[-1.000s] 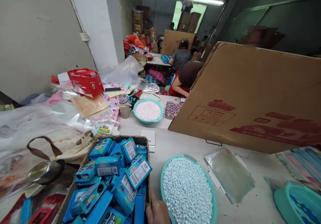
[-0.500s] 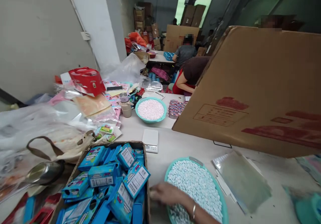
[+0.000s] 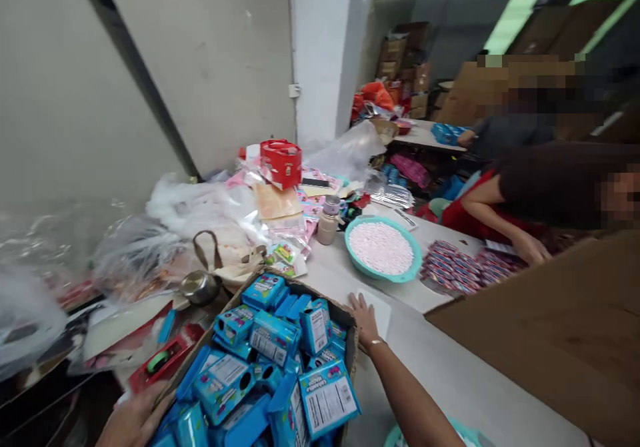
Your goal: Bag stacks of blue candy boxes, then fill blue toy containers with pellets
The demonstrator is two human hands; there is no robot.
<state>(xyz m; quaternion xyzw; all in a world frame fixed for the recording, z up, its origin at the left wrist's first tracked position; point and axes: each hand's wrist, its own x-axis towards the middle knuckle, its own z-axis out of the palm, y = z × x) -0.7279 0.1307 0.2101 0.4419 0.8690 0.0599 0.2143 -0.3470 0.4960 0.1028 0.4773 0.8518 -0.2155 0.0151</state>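
Note:
A cardboard box (image 3: 356, 360) full of blue printed cartons (image 3: 275, 337) stands in front of me at the table's edge. At its near left wall is my left hand (image 3: 134, 417), cut off by the bottom of the view, fingers closed against the wall. My right hand (image 3: 364, 320) lies by the far right corner of the box, with fingers stretched out and apart. It partly covers a flat white scale (image 3: 381, 313). A turquoise basin (image 3: 465, 430) shows only its rim at the bottom edge.
Beyond the scale stand a basin of pale pink pieces (image 3: 383, 248) and a bottle (image 3: 328, 221). A large cardboard sheet (image 3: 540, 333) blocks the right. Plastic bags (image 3: 200, 207) and a red tape dispenser (image 3: 165, 360) lie left. A co-worker's arm (image 3: 505, 213) reaches over stacked packets (image 3: 453, 267).
My view has swung left. My right hand has gone from between the box and the near basin to the box's far corner by the scale. My left hand has come into view.

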